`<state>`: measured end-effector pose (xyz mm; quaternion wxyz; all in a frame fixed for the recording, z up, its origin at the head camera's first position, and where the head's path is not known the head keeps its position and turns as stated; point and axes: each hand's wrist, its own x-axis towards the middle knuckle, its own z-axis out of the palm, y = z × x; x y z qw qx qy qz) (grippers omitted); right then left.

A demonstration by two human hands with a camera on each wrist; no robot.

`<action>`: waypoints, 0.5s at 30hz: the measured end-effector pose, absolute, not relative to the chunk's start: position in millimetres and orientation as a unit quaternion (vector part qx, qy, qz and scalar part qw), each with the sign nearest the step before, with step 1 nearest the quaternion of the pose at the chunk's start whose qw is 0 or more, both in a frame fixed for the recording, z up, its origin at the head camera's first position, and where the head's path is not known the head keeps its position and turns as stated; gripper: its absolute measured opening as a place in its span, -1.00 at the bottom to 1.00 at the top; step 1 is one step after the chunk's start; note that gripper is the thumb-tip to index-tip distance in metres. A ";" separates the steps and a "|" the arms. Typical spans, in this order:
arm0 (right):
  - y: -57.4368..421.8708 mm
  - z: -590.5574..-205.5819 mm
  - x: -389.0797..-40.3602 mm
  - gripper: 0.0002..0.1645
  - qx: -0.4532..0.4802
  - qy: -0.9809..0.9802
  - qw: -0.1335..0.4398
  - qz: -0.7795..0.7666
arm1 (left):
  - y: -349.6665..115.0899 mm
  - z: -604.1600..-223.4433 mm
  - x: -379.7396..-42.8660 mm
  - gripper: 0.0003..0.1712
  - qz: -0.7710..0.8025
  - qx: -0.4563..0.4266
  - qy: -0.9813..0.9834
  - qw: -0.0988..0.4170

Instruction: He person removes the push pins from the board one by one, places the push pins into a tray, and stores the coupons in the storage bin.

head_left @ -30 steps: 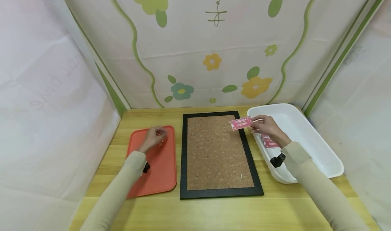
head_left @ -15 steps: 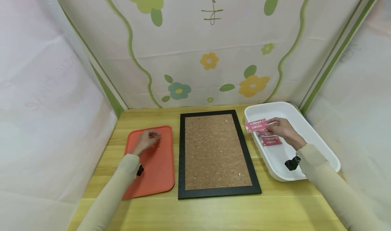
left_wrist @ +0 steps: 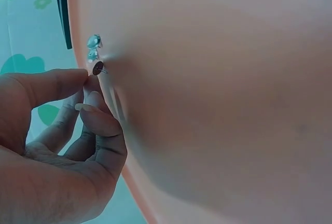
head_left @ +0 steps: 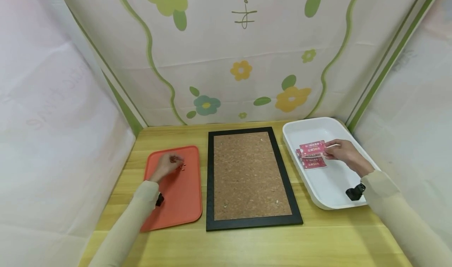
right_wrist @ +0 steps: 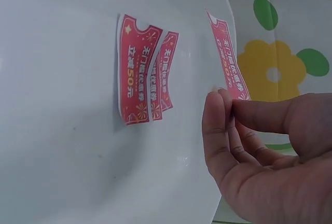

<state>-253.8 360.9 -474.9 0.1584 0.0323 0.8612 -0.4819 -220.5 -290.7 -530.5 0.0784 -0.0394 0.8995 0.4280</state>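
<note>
My left hand (head_left: 166,166) is low over the orange-red tray (head_left: 176,204). In the left wrist view its thumb and fingertip pinch a thumbtack (left_wrist: 97,68), dark round base showing and pin pointing away. Just beyond the fingertips, shiny clear-headed tacks (left_wrist: 94,42) lie on the tray. Over the white tub (head_left: 353,141), my right hand (head_left: 344,153) pinches one end of a pink paper coupon (right_wrist: 228,60) printed with white characters and a 50. Beneath it, several similar coupons (right_wrist: 136,73) lie overlapping on the tub's floor.
Between tray and tub lies a cork board (head_left: 247,173) with a black frame, small clear tacks (head_left: 277,201) near its corners. Flower-printed cloth (head_left: 212,43) walls the wooden table (head_left: 247,247) at the back and both sides.
My right hand has carried the coupon rightward, from above the cork board's upper right corner to over the tub. My left hand has shifted slightly left and down on the tray.
</note>
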 end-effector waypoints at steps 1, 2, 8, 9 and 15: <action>364.0 -475.6 -252.8 -0.46 0.031 0.862 0.162 -0.479 | -290.2 -530.8 -220.5 -0.76 0.424 -0.036 0.902 0.076; 366.8 -476.6 -251.8 -0.46 0.030 0.862 0.170 -0.477 | -290.1 -530.9 -220.3 -0.76 0.419 -0.030 0.905 0.073; 374.2 -487.6 -246.0 -0.45 0.029 0.857 0.221 -0.464 | -292.3 -533.4 -216.1 -0.78 0.410 -0.026 0.909 0.066; 373.9 -488.7 -244.4 -0.44 0.030 0.858 0.225 -0.461 | -292.3 -533.5 -215.6 -0.78 0.410 -0.030 0.909 0.067; 372.1 -492.4 -236.3 -0.48 0.033 0.867 0.233 -0.440 | -290.8 -530.5 -216.5 -0.77 0.407 -0.044 0.909 0.081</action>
